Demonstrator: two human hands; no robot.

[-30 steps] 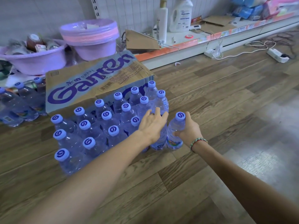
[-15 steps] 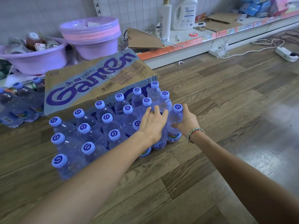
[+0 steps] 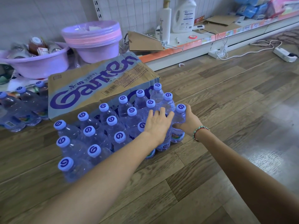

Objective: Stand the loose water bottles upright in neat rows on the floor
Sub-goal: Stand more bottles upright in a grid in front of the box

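Several clear water bottles (image 3: 94, 141) with blue swirl caps stand upright in rows on the wooden floor, in front of a Ganten carton (image 3: 97, 84). My right hand (image 3: 188, 121) grips the rightmost bottle (image 3: 178, 125) around its shoulder; it stands on the floor against the block's right edge. My left hand (image 3: 157, 122) lies with straight fingers over the tops of the bottles beside it, hiding a cap. More bottles (image 3: 21, 109) lie loose on their sides at the far left.
Two purple basins (image 3: 92, 39) sit behind the carton. A low shelf (image 3: 202, 41) with detergent bottles and cardboard runs along the back right. A white power strip (image 3: 284, 54) and cable lie on the floor at far right.
My right hand has slid the rightmost bottle leftward and back, from standing apart to touching the block. My left hand has stayed on the neighbouring bottles.
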